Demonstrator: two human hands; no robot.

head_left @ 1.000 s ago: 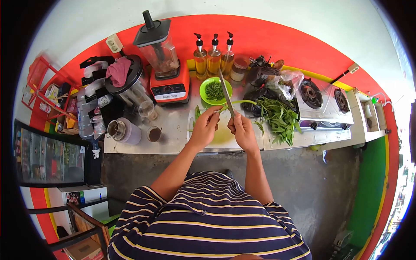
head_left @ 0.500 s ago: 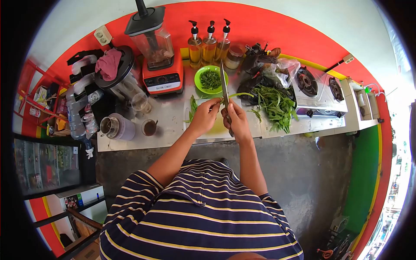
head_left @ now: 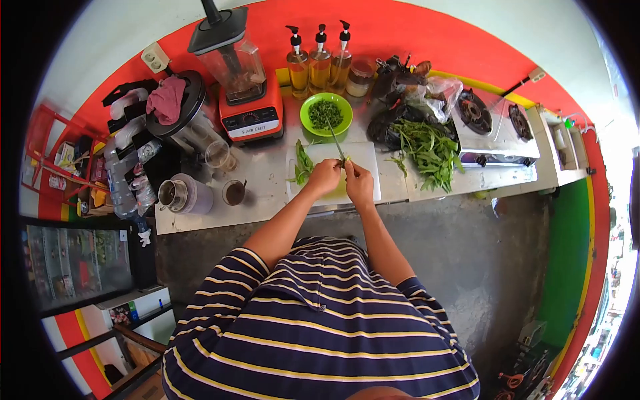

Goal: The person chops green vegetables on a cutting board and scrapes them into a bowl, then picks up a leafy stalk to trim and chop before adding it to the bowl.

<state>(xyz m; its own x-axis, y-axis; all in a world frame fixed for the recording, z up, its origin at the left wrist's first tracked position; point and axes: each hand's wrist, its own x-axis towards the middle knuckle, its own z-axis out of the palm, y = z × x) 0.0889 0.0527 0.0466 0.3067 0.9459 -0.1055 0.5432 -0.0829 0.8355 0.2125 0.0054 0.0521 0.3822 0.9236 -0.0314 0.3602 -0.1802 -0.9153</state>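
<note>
My right hand (head_left: 360, 185) is closed round a knife (head_left: 335, 141), whose blade points away from me toward the green bowl (head_left: 345, 113). Chopped greens (head_left: 325, 115) lie in that bowl. Close beside it, my left hand (head_left: 325, 177) pinches a green stem (head_left: 346, 159), of which only a small bit shows between the hands. Both hands are over a white cutting board (head_left: 367, 162). Loose green leaves (head_left: 303, 164) rest on the board's left part.
A leafy green bunch (head_left: 427, 153) spills from a black bag (head_left: 387, 127), left of a gas stove (head_left: 493, 133). Behind the bowl stand three pump bottles (head_left: 320, 68) and a jar (head_left: 361, 78). To the left are a blender (head_left: 251, 113), a glass (head_left: 233, 193) and a metal flask (head_left: 187, 195).
Both hands have drawn together lower over the board. The knife has tipped from upright toward the bowl, and the long stem that stuck out to the right no longer shows.
</note>
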